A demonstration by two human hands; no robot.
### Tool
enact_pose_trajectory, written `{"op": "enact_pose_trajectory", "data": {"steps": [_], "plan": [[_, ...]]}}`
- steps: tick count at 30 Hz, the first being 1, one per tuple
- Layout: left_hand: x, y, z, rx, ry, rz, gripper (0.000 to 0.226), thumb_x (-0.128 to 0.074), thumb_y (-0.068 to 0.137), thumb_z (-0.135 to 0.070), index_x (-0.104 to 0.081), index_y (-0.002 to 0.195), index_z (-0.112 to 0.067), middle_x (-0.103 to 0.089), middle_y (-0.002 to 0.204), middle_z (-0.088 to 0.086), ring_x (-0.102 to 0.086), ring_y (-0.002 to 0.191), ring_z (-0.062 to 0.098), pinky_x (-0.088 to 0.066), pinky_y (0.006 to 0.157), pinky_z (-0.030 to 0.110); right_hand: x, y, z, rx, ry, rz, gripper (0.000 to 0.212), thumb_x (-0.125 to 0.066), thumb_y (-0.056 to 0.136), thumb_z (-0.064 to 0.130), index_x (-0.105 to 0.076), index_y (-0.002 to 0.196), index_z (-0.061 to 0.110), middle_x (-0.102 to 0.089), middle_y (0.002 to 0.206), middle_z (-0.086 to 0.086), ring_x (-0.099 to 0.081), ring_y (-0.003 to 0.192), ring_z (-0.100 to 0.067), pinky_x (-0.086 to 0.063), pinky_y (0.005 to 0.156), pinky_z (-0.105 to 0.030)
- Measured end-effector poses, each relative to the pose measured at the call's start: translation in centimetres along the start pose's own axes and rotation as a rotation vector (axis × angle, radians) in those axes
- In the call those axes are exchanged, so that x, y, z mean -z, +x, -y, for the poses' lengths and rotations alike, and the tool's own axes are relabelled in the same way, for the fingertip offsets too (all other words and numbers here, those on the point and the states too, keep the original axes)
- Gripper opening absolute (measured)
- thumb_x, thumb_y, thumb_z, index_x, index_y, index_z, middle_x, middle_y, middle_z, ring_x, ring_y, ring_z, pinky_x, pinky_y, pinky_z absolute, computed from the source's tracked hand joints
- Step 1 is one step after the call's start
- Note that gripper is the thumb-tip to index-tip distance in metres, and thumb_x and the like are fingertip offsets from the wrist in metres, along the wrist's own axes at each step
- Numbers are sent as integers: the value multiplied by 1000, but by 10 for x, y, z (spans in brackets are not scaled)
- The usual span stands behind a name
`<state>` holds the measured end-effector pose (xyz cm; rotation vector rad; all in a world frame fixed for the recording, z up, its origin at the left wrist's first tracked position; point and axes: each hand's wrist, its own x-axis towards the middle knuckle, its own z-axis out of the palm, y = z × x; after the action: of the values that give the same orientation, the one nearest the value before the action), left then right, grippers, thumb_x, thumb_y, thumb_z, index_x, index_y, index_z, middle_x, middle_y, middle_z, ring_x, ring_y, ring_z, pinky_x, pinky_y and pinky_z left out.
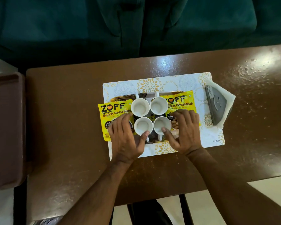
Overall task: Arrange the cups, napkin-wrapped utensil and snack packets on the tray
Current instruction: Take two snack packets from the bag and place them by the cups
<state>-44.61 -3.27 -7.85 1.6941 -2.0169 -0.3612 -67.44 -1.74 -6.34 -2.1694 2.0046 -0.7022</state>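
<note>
Grips lay loose on the near cups [152, 125], holding nothing; I judged only the napkin-wrapped utensil [217, 104] remained off the tray [152, 140].

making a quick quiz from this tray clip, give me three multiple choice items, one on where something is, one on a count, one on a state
1. Where does the napkin-wrapped utensil lie?
A. on the mat, right of the tray
B. inside a cup
C. under the left packet

2. How many white cups stand on the tray?
A. two
B. four
C. six

3. What state are the cups in?
A. upright and empty
B. upside down
C. stacked

Answers:
1 A, it rests at the placemat's right edge, off the tray.
2 B, they stand two by two between the yellow packets.
3 A, the bare white insides face up.
</note>
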Motion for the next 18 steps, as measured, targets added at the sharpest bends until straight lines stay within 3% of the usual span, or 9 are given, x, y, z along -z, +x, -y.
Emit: {"op": "enact_pose_trajectory", "data": {"steps": [3,7,18], "plan": [[-2,-3,-3,10,13,46,75,-60,86,-65,-51,132,-6,-58,123,9,-56,115,32,-39,101,51,-4,-5,10,38,-49,84,66,-63,84,63,-60,117,7,-60,116,-11,-54,103,-34,-40,87,-50],[-4,-1,-5,10,32,82,77,-62,83,-65,-50,135,-10,-60,125,3,-55,119,27,-35,104,49,-9,-6,15,2,-118,152,74,-58,82,70,-59,123,7,-58,120,-10,-53,105,-33,-39,86,-49],[-2,-3,-4,-74,58,82,61,-61,84,-59,-57,126,-16,-60,119,-3,-54,117,25,-32,98,48,-8,-8,15,-7,-109,169,67,-65,75,50,-59,125,7,-60,121,-11,-55,108,-34,-40,88,-50]]}}
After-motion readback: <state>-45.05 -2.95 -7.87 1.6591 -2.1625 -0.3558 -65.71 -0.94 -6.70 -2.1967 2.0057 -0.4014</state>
